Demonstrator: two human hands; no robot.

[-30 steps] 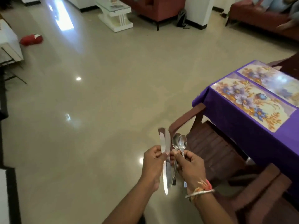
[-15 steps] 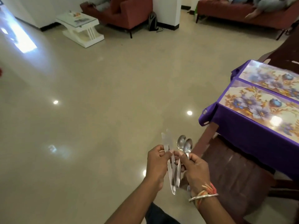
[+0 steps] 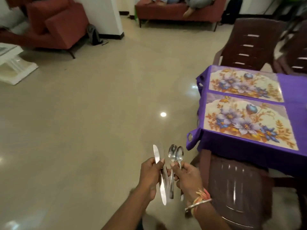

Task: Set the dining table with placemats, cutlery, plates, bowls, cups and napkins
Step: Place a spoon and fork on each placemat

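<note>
The flat steel table knives (image 3: 157, 156), two as far as we can tell, stand upright in our left hand (image 3: 149, 175), whose fingers curl round them. The two small steel spoons (image 3: 176, 154) are pinched, bowls up, in our right hand (image 3: 187, 176). Both hands are close together over the floor, short of the purple-clothed dining table (image 3: 232, 146). On it two rectangular floral placemats (image 3: 249, 123) lie side by side, bare. A dark brown plastic chair (image 3: 235, 185) stands at its near edge. We judge the mats done and the cutlery not yet laid; no plates, bowls, cups or napkins show
</note>
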